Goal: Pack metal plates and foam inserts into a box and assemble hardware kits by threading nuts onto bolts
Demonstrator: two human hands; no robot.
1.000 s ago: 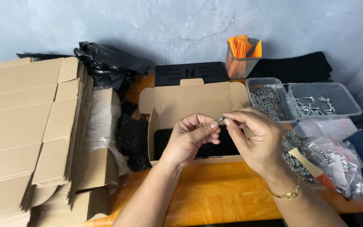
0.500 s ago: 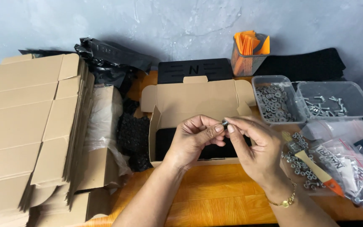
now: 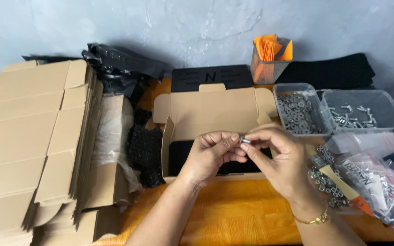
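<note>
My left hand (image 3: 210,155) and my right hand (image 3: 279,157) meet over an open cardboard box (image 3: 215,111), fingertips pinched together on a small silver bolt with a nut (image 3: 245,140). Inside the box lies a flat black part (image 3: 183,157), partly hidden by my hands. Both hands touch the little fastener from opposite sides. A thin gold bracelet (image 3: 313,221) circles my right wrist.
Flat cardboard blanks (image 3: 28,136) are stacked at left. Two clear tubs hold washers (image 3: 297,111) and bolts (image 3: 356,114) at right. Plastic bags of hardware (image 3: 370,182) lie beside my right hand. An orange-filled cup (image 3: 270,59) and black bags (image 3: 119,64) stand by the wall.
My hands stay over the box, the fingers shifting slightly around the small fastener. The view has drifted a little; nothing else moved.
</note>
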